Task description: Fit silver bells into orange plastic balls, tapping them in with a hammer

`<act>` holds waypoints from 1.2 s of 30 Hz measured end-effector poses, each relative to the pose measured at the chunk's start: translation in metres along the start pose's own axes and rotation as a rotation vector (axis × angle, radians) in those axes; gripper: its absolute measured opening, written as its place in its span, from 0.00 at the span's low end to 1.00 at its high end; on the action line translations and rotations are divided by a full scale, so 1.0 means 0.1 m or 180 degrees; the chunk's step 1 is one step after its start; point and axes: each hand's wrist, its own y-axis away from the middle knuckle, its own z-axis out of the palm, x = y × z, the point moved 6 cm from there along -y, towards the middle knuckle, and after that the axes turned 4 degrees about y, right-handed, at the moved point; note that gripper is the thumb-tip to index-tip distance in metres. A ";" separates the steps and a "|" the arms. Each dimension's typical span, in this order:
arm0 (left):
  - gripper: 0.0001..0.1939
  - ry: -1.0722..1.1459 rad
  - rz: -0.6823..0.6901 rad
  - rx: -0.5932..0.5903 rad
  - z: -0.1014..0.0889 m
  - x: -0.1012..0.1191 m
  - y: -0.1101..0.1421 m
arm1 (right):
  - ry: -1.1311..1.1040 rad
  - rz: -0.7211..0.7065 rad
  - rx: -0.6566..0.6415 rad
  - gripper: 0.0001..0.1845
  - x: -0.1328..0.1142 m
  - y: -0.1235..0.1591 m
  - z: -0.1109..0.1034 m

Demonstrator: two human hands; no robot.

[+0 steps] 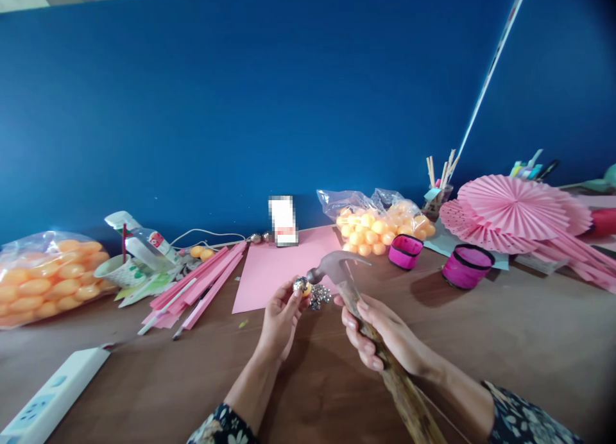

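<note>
Between the thumb and fingers of my left hand (283,312) is a small orange ball (308,290). A round, shiny silver piece (300,284), perhaps a bell, is pinched against it. My right hand (380,332) is wrapped round the wooden handle of a claw hammer (339,267). The hammer's striking face is right beside the silver piece; whether the two touch I cannot tell. Just behind the ball lies a cluster of small silver pieces (320,296), partly hidden by my left fingers.
Pink card (260,283) lies beyond my hands, with a blurred white upright object (283,221) behind. Bags of orange balls stand left (48,280) and right (368,229). Pink strips (202,283), magenta bands (468,265), paper fans (514,206) and a power strip (52,392) surround the area.
</note>
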 end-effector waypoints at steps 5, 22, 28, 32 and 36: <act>0.21 -0.0040 0.0015 -0.0017 0.01 0.03 -0.01 | 0.0012 0.0093 -0.0069 0.13 0.01 -0.02 -0.02; 0.12 0.0688 -0.0198 0.0042 -0.02 0.02 -0.04 | 0.5333 -0.0593 0.1097 0.15 -0.66 0.68 -0.62; 0.11 0.0705 -0.0226 0.0195 -0.11 -0.01 -0.05 | 0.6674 -0.0231 0.1012 0.17 -0.51 0.74 -0.90; 0.11 0.0681 -0.0182 0.0242 -0.12 0.02 -0.03 | 0.6844 -0.0108 0.1018 0.17 -0.50 0.73 -1.01; 0.11 0.0655 -0.0172 0.0279 -0.12 0.03 -0.02 | 0.6981 -0.0238 0.1082 0.13 -0.55 0.69 -1.04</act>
